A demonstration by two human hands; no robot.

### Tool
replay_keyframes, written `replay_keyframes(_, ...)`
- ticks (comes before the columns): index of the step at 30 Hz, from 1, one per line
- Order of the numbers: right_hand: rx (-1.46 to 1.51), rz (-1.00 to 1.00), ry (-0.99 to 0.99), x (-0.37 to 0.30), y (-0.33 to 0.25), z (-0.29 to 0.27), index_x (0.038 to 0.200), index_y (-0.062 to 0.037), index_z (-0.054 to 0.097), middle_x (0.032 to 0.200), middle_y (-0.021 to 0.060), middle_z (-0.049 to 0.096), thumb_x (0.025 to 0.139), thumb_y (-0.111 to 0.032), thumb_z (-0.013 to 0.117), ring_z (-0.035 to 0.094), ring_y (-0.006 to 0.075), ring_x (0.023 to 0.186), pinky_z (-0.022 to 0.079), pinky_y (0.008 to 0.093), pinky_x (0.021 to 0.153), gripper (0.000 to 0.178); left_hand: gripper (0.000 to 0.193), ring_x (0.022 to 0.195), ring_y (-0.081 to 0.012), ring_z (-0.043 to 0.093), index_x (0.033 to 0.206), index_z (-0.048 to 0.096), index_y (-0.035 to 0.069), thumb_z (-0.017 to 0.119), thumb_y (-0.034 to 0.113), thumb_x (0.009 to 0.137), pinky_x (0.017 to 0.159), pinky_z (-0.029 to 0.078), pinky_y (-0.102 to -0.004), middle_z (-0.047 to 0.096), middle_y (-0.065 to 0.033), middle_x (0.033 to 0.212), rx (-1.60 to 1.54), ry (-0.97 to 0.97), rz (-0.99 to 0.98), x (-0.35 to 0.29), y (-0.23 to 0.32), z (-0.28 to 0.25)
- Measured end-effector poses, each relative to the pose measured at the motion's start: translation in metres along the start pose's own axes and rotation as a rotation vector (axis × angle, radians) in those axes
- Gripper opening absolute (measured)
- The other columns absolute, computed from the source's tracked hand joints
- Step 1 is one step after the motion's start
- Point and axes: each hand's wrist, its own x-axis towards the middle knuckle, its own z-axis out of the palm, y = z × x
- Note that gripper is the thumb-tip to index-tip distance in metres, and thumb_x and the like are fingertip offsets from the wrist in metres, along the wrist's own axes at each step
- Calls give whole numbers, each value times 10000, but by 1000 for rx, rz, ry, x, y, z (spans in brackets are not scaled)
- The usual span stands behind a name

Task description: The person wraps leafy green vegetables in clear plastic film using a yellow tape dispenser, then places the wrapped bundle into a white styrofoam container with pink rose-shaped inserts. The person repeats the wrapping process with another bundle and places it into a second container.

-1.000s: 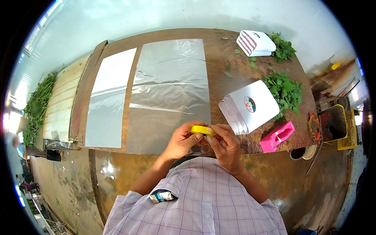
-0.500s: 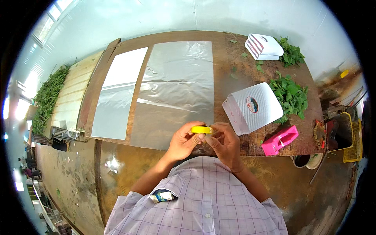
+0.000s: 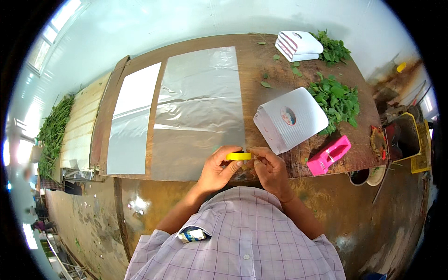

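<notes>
A yellow roll of tape (image 3: 239,156) is pinched between the thumb and fingers of my left hand (image 3: 217,166), close to the table's front edge. My right hand (image 3: 269,169) is closed in a pinch just right of the roll, its fingertips near the roll's edge. What those fingertips grip is too small to make out. Further right on the table lies a pink tape dispenser (image 3: 329,156). Behind it sits a white ribbed package (image 3: 294,122) with a round label, and green leafy stems (image 3: 335,103) stick out of its right end.
Clear plastic sheets (image 3: 198,100) and a narrower white-and-clear sheet (image 3: 133,119) lie flat on the wooden table (image 3: 259,70). A stack of folded white packaging (image 3: 298,45) stands at the back right beside more leaves (image 3: 333,47). Yellow crates (image 3: 420,149) stand off the right end.
The view has turned slightly, so the table's things sit further left. My right hand has drawn a little away from the roll; my left hand keeps hold of the tape.
</notes>
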Motion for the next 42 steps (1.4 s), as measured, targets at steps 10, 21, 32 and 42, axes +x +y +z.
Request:
replay_keyframes(10,-250,20,132,-8,-4,5,1072,15,597,977,137,646,883,0,540,643,173,829,519,265,696,197,301,807,-115,610,1170,547,4,637,107,902,712,516,-250,625,-72,988,18,-220,-86,21,5,-6)
replay_keyframes(21,-846,-172,329,-39,-2,0,1084,-15,607,1078,146,620,812,-9,602,635,308,895,525,350,768,272,333,683,-76,578,1172,551,11,625,215,919,579,496,-218,610,-37,894,-69,-394,-351,43,4,15)
replay_keyframes(32,-628,-13,567,-67,8,-71,921,-17,633,881,141,623,828,-30,617,629,301,775,510,348,686,95,343,586,-89,566,1141,576,-5,654,215,890,520,470,-230,636,-52,851,46,-618,-424,86,22,98)
replay_keyframes(42,-448,101,981,-51,44,-189,866,17,632,732,162,604,860,-86,613,598,273,648,456,346,604,105,447,763,-311,643,1015,620,-17,705,367,801,666,498,-371,656,-184,832,505,-662,207,183,21,281)
